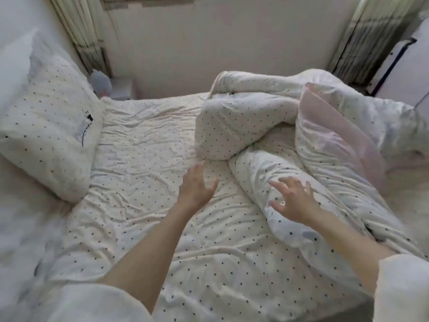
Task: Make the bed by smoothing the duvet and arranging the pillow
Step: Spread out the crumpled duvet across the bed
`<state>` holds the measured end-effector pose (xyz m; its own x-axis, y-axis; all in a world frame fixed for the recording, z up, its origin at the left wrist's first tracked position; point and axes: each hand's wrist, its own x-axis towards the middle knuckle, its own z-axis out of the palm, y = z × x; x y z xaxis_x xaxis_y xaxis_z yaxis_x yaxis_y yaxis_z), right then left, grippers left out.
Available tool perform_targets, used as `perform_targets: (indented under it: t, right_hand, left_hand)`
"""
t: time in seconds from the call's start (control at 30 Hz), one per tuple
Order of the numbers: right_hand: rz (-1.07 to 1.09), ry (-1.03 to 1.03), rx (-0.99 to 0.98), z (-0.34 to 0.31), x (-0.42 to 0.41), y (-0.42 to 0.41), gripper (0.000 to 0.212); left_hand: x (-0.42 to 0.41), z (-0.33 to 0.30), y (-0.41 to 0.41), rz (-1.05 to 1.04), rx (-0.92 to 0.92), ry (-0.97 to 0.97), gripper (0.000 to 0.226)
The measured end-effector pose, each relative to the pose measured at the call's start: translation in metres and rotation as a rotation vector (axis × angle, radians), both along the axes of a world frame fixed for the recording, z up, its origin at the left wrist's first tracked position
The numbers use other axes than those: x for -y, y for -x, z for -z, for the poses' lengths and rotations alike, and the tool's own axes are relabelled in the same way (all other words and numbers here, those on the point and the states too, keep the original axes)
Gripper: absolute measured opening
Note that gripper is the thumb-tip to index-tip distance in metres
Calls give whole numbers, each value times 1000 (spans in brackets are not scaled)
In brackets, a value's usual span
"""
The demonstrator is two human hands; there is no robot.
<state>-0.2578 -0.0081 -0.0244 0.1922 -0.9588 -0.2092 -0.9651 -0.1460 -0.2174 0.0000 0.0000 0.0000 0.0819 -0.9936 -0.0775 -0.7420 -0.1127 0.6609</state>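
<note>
Both hands reach out with fingers spread and hold nothing: the left hand [197, 184] hovers over the bare dotted sheet [148, 140] just short of the bunched duvet [246, 126], the right hand [293, 201] over or on a rolled fold at 4 o'clock; whether it touches I cannot tell. The duvet lies heaped and twisted from 1 to 4 o'clock, so the likely slip is grabbing a middle fold instead of an edge, which would drag the whole knot across and rumple the sheet further. A pink layer [334, 140] tangled into the heap at 3 o'clock may snag. The pillow [48, 126] leans askew at 9 o'clock, well apart from the hands. A wall and curtains [76, 26] close off 12 o'clock
</note>
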Motion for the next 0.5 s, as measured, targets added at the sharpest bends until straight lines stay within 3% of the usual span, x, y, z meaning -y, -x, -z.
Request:
perform_targets:
  t: [0.07,0.13,0.23,0.37,0.5]
  right_hand:
    - [-103,-129,-253,25,-14,16,81]
    - [-128,-204,-351,57,-32,32,90]
    - [-69,-182,-354,90,-42,37,79]
    - [246,-88,186,105,-37,17,30]
    - [531,-75,652,80,-19,-8,17]
  left_hand:
    - [-4,30,23,-15,-151,-155,60]
    - [-17,61,45,-24,-236,-310,56]
    - [-29,100,70,-92,-408,-531,53]
    - [-40,124,88,-338,-723,-830,43]
    - [-49,131,87,-509,-954,-940,57]
